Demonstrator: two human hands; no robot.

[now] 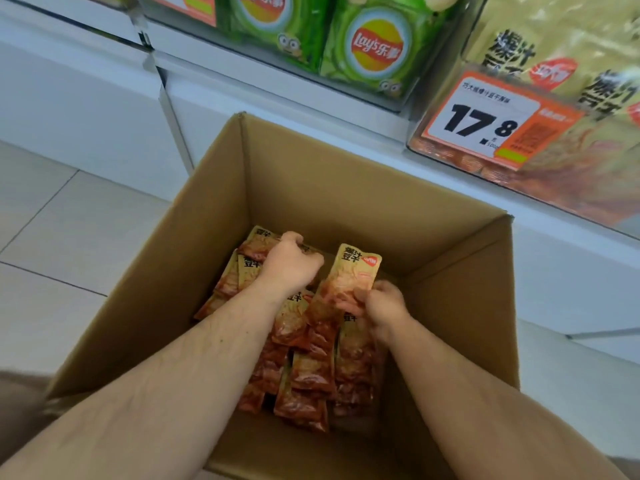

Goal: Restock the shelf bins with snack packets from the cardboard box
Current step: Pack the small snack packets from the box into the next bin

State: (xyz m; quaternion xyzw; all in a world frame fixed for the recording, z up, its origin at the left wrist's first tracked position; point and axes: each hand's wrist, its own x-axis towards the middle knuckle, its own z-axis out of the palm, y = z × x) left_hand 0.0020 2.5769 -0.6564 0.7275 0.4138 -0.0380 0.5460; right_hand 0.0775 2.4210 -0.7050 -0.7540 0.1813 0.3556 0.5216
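Note:
An open cardboard box (363, 188) stands on the floor below the shelf, with several tan-and-red snack packets (308, 372) heaped in its bottom. Both my arms reach down into it. My left hand (291, 261) is curled round packets at the far left of the heap. My right hand (381, 308) grips a bunch of packets, and the top one (356, 271) stands upright above the pile. A clear shelf bin (588, 140) at upper right holds the same kind of packets.
An orange price tag (485, 123) reading 17.8 hangs on the bin's front. Green Lay's crisp bags (374, 46) fill the bin to its left. The white shelf edge (311, 95) runs behind the box. Pale floor tiles (69, 237) lie to the left.

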